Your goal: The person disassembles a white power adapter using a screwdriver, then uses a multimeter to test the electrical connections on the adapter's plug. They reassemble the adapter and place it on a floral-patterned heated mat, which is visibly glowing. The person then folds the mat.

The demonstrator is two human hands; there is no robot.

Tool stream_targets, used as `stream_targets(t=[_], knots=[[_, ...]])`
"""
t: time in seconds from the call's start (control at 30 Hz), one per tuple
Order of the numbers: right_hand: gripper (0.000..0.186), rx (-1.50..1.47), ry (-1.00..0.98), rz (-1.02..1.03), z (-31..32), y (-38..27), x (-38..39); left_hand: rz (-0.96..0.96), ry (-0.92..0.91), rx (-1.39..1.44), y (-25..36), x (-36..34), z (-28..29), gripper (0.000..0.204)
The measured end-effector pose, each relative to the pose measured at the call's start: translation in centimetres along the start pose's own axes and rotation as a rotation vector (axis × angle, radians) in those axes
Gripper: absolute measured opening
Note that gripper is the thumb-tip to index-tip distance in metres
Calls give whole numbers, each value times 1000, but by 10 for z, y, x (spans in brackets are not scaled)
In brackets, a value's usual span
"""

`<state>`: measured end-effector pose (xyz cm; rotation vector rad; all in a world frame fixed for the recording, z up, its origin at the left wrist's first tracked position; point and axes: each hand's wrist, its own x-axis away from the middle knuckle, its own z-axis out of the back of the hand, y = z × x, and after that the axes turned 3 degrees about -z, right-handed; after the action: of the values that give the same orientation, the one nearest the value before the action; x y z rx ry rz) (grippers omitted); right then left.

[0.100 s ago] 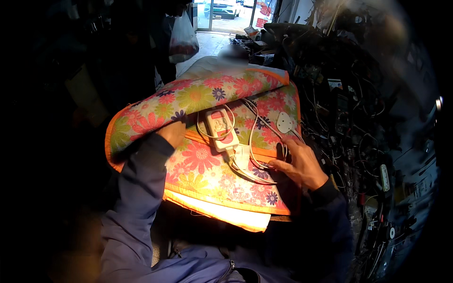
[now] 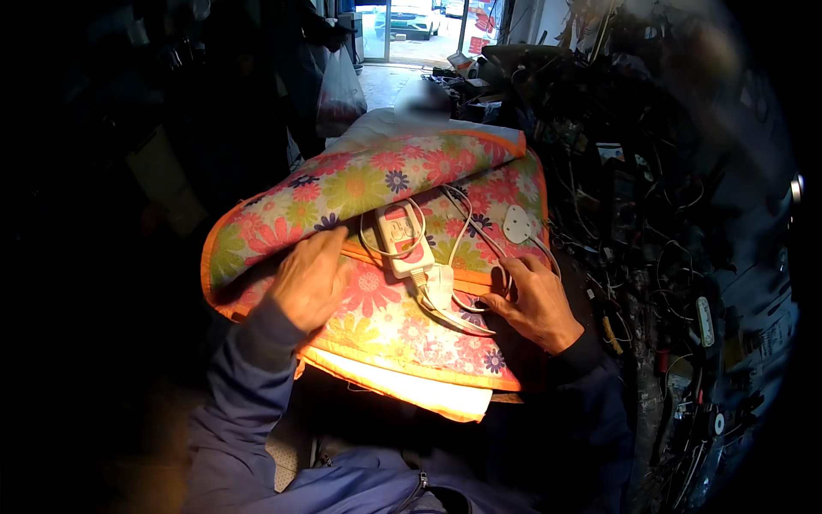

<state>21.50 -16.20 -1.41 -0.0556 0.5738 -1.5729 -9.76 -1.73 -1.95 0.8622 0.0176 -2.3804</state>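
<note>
Both hands rest on a folded floral heating blanket (image 2: pixel 377 248) that lies across the person's lap, in almost the same placement as a tenth of a second before.

Left hand (image 2: pixel 310 278): flat, palm down, fingers spread over the lower fold just left of the controller; it grips nothing. Since the earlier picture it has moved slightly inward along the fold.

Centre: white controller (image 2: pixel 399 240) with a pink face lies on the blanket, its white cord (image 2: pixel 454 304) looped about it. Neither has shifted.

Right hand (image 2: pixel 535 301): fingers curled down onto the cord loops at the blanket's right side, touching them; a closed pinch cannot be confirmed. The white plug (image 2: pixel 517 224) lies just above it.

Right of the blanket: a dark tangle of cables and parts (image 2: pixel 651 223).

Judgement: the work is at a holding stage, the blanket pinned while the cord is gathered.
</note>
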Motion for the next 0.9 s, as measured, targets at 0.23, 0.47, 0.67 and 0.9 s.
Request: stream_targets(t=[0.23,0.47,0.67,0.9], knots=[[38,-223,224,26,-13,-12,-11,389,-15,-131,-77,-21,114,67],[46,5,460,244,-31,0,-5,667,-294,844,-172,3,71,73],[35,-151,291,303,-33,-1,-2,243,104,1282,-119,-21,81,85],[22,-544,414,-93,-30,9,-2,-85,-189,954,28,6,86,91]])
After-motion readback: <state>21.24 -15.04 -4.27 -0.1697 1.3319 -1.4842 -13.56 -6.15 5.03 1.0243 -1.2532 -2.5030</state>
